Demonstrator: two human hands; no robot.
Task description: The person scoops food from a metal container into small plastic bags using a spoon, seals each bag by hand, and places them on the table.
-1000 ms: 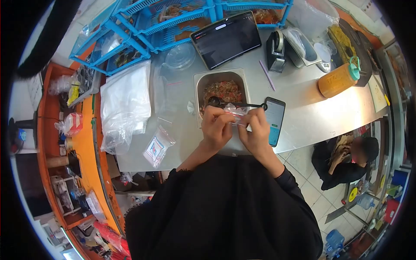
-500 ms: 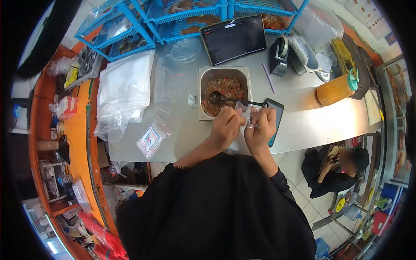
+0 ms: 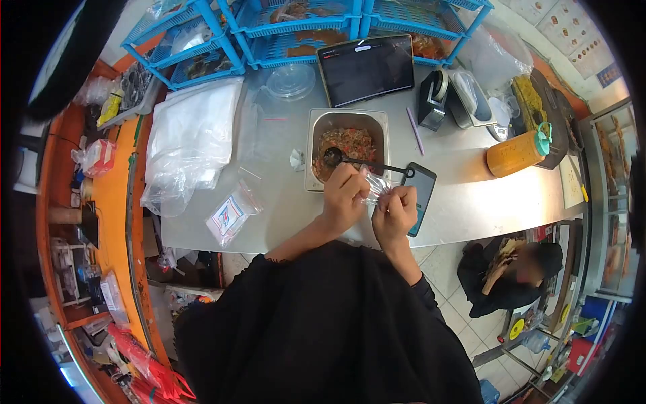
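Observation:
A small clear plastic bag (image 3: 377,188) is stretched between my two hands, above the front edge of the metal table. My left hand (image 3: 345,196) pinches one side of it, and my right hand (image 3: 395,212) grips the other with bent fingers. Just beyond them stands a steel food pan (image 3: 315,182) with a chopped red and brown relish (image 3: 355,143) inside. A black ladle (image 3: 367,163) rests in the pan, its handle reaching out over the right rim. Partly under that handle, to the right of my hands, lies a phone (image 3: 422,195).
Left on the table are a pack of small bags (image 3: 231,214) and a stack of large plastic bags (image 3: 192,135). A tablet (image 3: 367,71) and blue racks (image 3: 296,23) stand behind. An orange bottle (image 3: 517,153) lies right. A person (image 3: 511,273) sits low at the right.
The bag is now pulled out wider and flatter between my hands. Both hands sit slightly lower in view, and the whole view has shifted a little.

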